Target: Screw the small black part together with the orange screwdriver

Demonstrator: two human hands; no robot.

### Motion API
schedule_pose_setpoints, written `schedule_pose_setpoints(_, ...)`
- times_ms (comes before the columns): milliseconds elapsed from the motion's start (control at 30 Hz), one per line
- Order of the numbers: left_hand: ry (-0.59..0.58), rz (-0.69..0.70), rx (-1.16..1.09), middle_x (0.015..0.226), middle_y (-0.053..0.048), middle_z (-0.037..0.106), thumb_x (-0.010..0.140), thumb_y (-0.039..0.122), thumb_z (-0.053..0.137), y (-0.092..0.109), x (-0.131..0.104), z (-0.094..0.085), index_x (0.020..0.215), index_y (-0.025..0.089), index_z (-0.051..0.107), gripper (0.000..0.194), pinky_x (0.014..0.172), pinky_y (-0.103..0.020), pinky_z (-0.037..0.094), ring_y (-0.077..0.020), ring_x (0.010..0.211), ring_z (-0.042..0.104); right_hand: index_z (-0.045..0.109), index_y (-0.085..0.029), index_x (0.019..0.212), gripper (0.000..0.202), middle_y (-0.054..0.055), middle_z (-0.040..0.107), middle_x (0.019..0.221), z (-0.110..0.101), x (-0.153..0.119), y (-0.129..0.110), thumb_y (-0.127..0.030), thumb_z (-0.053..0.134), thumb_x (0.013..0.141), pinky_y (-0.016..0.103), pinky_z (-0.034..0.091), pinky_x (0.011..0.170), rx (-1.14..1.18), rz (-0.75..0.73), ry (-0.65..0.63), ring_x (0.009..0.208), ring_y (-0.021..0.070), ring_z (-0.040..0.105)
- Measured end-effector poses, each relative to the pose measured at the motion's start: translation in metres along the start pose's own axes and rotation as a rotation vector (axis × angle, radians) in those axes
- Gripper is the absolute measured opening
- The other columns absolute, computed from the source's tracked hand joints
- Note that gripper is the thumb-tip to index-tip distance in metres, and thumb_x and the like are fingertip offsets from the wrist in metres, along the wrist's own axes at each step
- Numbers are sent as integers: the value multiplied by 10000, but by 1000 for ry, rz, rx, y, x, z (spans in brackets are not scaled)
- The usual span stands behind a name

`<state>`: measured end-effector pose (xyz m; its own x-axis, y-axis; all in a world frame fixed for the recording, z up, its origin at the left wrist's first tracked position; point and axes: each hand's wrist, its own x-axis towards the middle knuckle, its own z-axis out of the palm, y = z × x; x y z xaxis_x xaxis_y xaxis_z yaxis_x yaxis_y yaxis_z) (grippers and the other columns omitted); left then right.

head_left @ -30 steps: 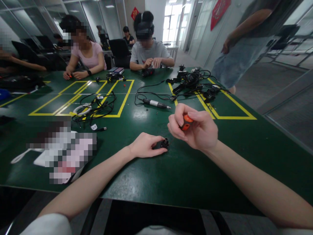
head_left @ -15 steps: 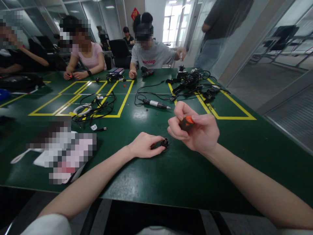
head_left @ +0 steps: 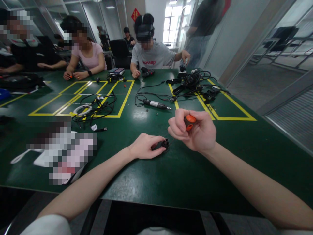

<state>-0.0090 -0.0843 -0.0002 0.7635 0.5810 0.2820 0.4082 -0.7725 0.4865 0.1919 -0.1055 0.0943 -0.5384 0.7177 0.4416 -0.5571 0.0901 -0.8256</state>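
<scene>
On the green table (head_left: 137, 182), my left hand (head_left: 148, 146) pinches a small round black part (head_left: 166, 143) between thumb and forefinger. The part rests on the tabletop, with a short open tube at its top. Up and to the right of it, my right hand (head_left: 194, 130) is raised off the table, its fingers wrapped round an orange and dark grey handle (head_left: 190, 121). Whatever extends from the far end of this handle cannot be made out.
Beyond my hands lies a black and silver pen-shaped tool (head_left: 155, 103) with a cable. Tangled black cables (head_left: 190, 81) are at the back right, more cables (head_left: 97, 107) at the left. A pouch (head_left: 75, 156) lies near left. Several people sit across the table.
My right hand has turned slightly, so more of the orange handle end shows. My left hand has barely moved. Across the table, a person's hand has moved down towards the black cables.
</scene>
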Motion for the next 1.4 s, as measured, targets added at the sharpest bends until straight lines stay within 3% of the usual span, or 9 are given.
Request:
schedule_pose_setpoints(167, -8, 9, -17, 653, 34, 638, 1007, 426, 572, 0, 0, -2, 1095, 190, 712, 288, 572, -226, 353, -107, 558, 569, 504, -232, 831, 261, -102, 380, 514, -1, -3, -1, -455, 583, 939, 212, 217, 429, 29, 9, -7, 406, 82, 212)
schedule_pose_setpoints(300, 4, 33, -41, 631, 44, 605, 1005, 457, 598, 0, 0, -1, 1059, 181, 707, 302, 560, -217, 342, -99, 541, 545, 520, -227, 819, 237, -80, 445, 539, 0, -2, -1, -417, 594, 940, 215, 237, 417, -3, 2, 18, 409, 91, 260)
schedule_pose_setpoints(433, 2, 40, -47, 622, 50, 590, 998, 462, 616, 0, -1, 0, 1007, 180, 692, 292, 567, -210, 348, -95, 548, 555, 551, -206, 670, 384, -38, 460, 523, 1, -1, -2, -434, 553, 979, 244, 248, 403, -51, -30, 26, 404, 105, 322)
schedule_pose_setpoints(567, 11, 40, -48, 610, 53, 581, 987, 464, 623, 0, -1, 1, 952, 188, 683, 284, 556, -212, 338, -93, 536, 542, 524, -204, 618, 448, -60, 356, 476, 1, -1, -1, -446, 540, 995, 241, 204, 409, -20, -5, 19, 403, 91, 228)
schedule_pose_setpoints(800, 40, 96, -38, 643, 36, 618, 956, 360, 621, -1, -1, -3, 1034, 180, 728, 224, 564, -217, 361, -100, 554, 562, 526, -225, 807, 246, -102, 369, 495, 4, -5, -2, -416, 602, 940, 216, 232, 445, 36, 13, -13, 407, 80, 206)
schedule_pose_setpoints(1000, 52, 129, -24, 703, 5, 676, 1013, 406, 613, -5, -1, -6, 1136, 170, 774, 311, 572, -225, 365, -100, 570, 572, 570, -210, 758, 268, -51, 490, 525, 2, -4, -3, -383, 569, 962, 227, 258, 396, -43, 20, 3, 395, 102, 328)
schedule_pose_setpoints(1200, 51, 112, -91, 691, 6, 675, 1009, 394, 637, -6, 0, -3, 1152, 161, 784, 311, 572, -218, 370, -95, 560, 560, 512, -207, 634, 421, -69, 363, 480, 3, 1, -5, -444, 575, 977, 228, 198, 409, -68, 42, 81, 409, 82, 218)
schedule_pose_setpoints(1400, 32, 55, -107, 682, 15, 666, 986, 401, 646, -5, -1, -4, 1091, 167, 774, 286, 571, -210, 374, -92, 554, 557, 486, -234, 772, 339, -110, 317, 480, 3, -1, -3, -507, 608, 934, 219, 196, 426, -44, 35, 61, 404, 79, 170)
